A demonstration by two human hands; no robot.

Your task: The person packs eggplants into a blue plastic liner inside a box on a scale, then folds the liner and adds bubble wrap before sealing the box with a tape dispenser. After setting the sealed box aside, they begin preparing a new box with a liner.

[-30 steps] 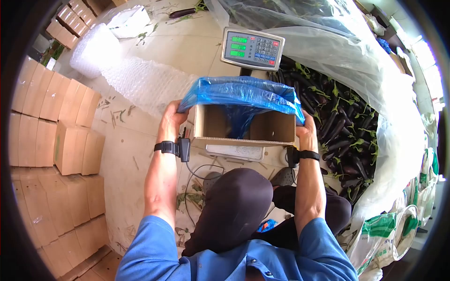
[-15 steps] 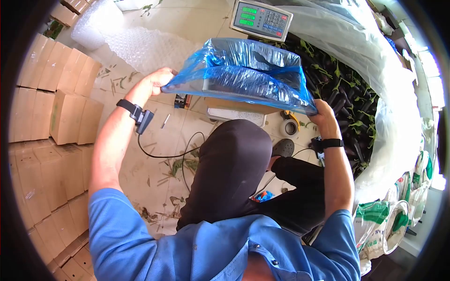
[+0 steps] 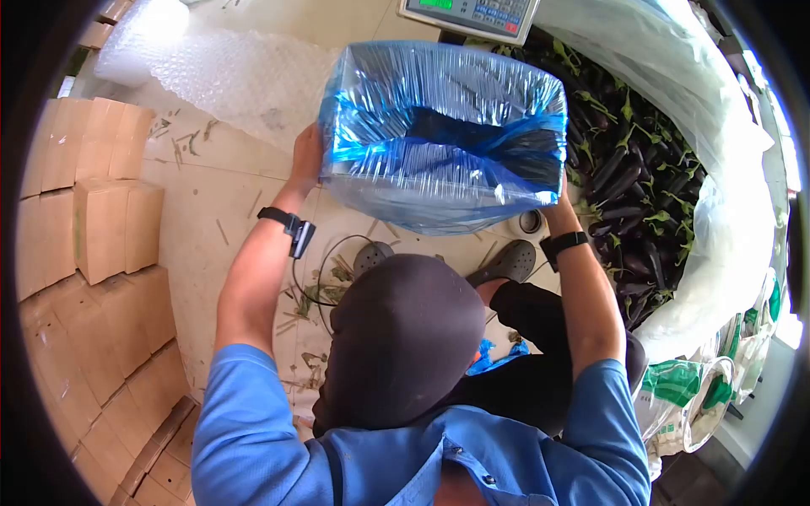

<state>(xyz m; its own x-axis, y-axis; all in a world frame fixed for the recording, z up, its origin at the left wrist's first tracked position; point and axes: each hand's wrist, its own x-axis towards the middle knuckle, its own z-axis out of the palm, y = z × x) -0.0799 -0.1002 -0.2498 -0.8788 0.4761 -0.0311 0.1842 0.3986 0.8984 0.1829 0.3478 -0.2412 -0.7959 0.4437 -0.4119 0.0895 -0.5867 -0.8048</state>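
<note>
A sheer blue plastic bag [image 3: 447,80] is stretched over the top and sides of a box-shaped load, with a dark opening between its gathered folds. At its left side my left hand [image 3: 307,156] is closed on the plastic, its fingertips partly hidden behind the edge. My right hand [image 3: 560,196] grips the lower right corner and is mostly covered by the film. The front of the bag hangs in a rounded sheet towards my knee. Whether the load stands on something is hidden.
A weighing-scale display [image 3: 468,15] stands behind the bag. Many eggplants [image 3: 629,181] lie at the right within white plastic sheeting [image 3: 726,202]. Stacked cardboard boxes [image 3: 101,228] line the left. Bubble wrap [image 3: 245,76] and plant scraps are on the floor. A tape roll [image 3: 530,222] sits near my foot.
The bag, spread wide between my hands before, now covers the box shape more fully. My hands have come closer together at its sides. My view has shifted, and both shoes now show.
</note>
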